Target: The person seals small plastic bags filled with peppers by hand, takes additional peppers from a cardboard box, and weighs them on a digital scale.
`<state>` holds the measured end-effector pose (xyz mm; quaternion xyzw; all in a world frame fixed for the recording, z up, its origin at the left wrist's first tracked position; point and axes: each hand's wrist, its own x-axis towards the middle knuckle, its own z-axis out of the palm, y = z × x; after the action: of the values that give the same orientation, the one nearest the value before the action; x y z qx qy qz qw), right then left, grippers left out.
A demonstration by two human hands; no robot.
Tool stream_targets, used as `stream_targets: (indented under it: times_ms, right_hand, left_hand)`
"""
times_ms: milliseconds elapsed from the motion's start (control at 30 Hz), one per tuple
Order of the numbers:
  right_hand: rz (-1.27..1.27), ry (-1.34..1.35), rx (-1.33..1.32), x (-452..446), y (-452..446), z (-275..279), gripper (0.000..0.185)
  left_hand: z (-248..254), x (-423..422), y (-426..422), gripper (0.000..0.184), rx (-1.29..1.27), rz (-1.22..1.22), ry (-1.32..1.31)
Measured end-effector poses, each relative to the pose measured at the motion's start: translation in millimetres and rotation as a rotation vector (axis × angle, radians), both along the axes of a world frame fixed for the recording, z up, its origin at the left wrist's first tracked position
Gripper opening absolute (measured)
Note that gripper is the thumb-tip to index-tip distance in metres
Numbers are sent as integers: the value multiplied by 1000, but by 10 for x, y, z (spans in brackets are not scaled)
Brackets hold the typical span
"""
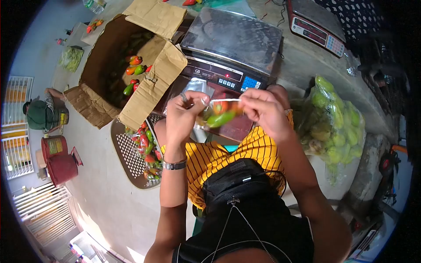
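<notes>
A small clear plastic bag of peppers [220, 119], with green and orange-red ones inside, hangs between my hands above my lap. My left hand [188, 111] is closed in a pinch on one top corner. The opposite corner is pinched by my right hand [266, 113], so the bag's top edge is stretched between them. Motion blurs the peppers slightly. Behind my left hand, a silvery plastic sheet or bag [198, 86] lies partly hidden. Just beyond the hands stands a digital scale [232, 41] with a lit red dot on its panel.
An open cardboard box [98, 57] with loose peppers stands at left. Below it, a perforated basket [125, 153] holds several bagged peppers. A large plastic bag of green vegetables [335, 127] sits at right. Another scale [316, 36] is at upper right. A person [41, 113] is at far left.
</notes>
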<state>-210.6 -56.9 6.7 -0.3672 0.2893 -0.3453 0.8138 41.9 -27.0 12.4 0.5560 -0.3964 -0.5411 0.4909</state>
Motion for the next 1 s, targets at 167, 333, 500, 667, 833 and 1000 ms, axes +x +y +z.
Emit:
stream_targets:
  times_ms: [167, 333, 500, 667, 833, 1000]
  right_hand:
    - [47, -13, 103, 587, 682, 263, 19]
    - [28, -403, 460, 593, 568, -473, 26]
    - [-43, -123, 76, 99, 132, -301, 19]
    - [-85, 133, 26, 494, 515, 364, 21]
    - [-90, -208, 124, 574, 628, -369, 21]
    - [-110, 53, -35, 26, 184, -409, 14]
  left_hand:
    - [186, -374, -38, 12, -91, -3, 214]
    - [217, -100, 81, 8, -154, -348, 489]
    - [218, 61, -12, 7, -155, -196, -111]
    - [86, -217, -141, 9, -196, -66, -145]
    - [189, -145, -32, 10, -103, -346, 452]
    - [194, -10, -54, 10, -101, -357, -52]
